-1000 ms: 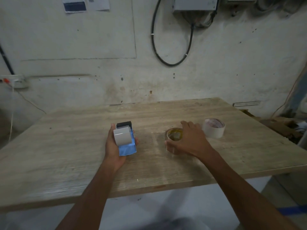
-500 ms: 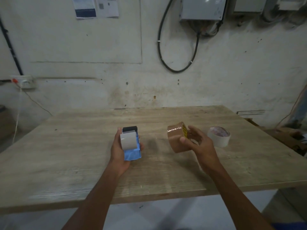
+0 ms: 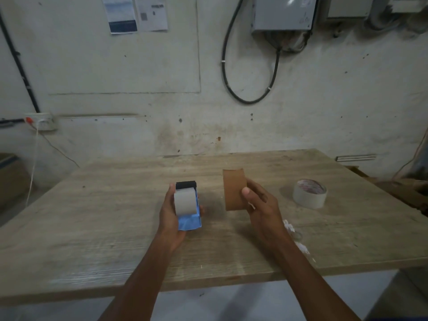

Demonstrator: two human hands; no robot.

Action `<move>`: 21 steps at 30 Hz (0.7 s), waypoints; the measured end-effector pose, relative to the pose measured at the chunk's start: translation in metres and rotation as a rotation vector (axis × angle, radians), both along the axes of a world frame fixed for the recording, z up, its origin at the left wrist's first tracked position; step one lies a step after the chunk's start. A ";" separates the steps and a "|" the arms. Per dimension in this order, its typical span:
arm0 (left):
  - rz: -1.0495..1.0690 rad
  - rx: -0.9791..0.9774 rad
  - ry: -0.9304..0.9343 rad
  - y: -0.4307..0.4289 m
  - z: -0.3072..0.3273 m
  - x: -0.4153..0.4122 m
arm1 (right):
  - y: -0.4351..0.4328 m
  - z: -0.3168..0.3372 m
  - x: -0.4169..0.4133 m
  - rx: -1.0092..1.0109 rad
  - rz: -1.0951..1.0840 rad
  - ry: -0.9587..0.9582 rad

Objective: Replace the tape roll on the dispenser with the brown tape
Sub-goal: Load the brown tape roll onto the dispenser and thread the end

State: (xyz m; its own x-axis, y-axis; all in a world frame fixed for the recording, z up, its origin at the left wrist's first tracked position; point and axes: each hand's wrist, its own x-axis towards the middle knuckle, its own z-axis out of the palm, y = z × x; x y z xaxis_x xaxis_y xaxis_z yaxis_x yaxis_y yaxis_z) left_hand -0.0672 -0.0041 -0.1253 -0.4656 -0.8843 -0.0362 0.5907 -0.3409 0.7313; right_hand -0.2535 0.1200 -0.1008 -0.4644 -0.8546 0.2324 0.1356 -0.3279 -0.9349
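Note:
My left hand (image 3: 170, 218) holds a blue tape dispenser (image 3: 190, 222) with a black front end, just above the wooden table (image 3: 92, 228). A pale grey-white tape roll (image 3: 184, 201) sits on the dispenser. My right hand (image 3: 260, 205) grips the brown tape roll (image 3: 234, 189) on edge, lifted off the table, with its curved brown side facing me. The brown roll is a short gap to the right of the dispenser, at about the same height.
A white tape roll (image 3: 309, 193) lies flat on the table to the right of my right hand. Small white scraps (image 3: 290, 228) lie near my right forearm. The wall is close behind the table, with a hanging black cable (image 3: 249, 98).
My right hand picked the brown roll up off the table and turned it so its curved side faces me. The left hand kept the dispenser nearly still.

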 end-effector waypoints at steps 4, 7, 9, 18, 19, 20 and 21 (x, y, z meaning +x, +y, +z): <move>0.001 -0.022 -0.043 0.006 0.005 -0.007 | -0.005 -0.007 0.012 0.029 0.024 0.070; -0.031 -0.033 -0.089 0.005 0.002 -0.009 | -0.009 -0.010 0.023 0.051 0.044 0.105; -0.008 -0.068 -0.131 0.005 0.002 -0.009 | -0.010 -0.010 0.029 0.063 0.064 0.134; 0.172 -0.105 -0.250 0.012 0.008 -0.006 | -0.009 0.000 0.040 0.092 0.169 0.087; 0.185 -0.103 -0.253 0.012 0.007 -0.006 | -0.008 0.001 0.040 0.092 0.177 0.078; 0.189 -0.104 -0.255 0.013 0.008 -0.006 | -0.007 0.002 0.041 0.092 0.190 0.064; 0.202 -0.115 -0.257 0.015 0.010 -0.007 | -0.006 0.003 0.041 0.095 0.205 0.048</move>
State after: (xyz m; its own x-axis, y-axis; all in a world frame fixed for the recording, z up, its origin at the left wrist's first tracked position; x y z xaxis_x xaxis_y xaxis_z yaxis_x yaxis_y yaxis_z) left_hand -0.0737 0.0108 -0.1151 -0.2692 -0.9628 -0.0239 0.4294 -0.1422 0.8918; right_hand -0.2126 0.1137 -0.0977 -0.2695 -0.9489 0.1642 0.1452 -0.2086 -0.9672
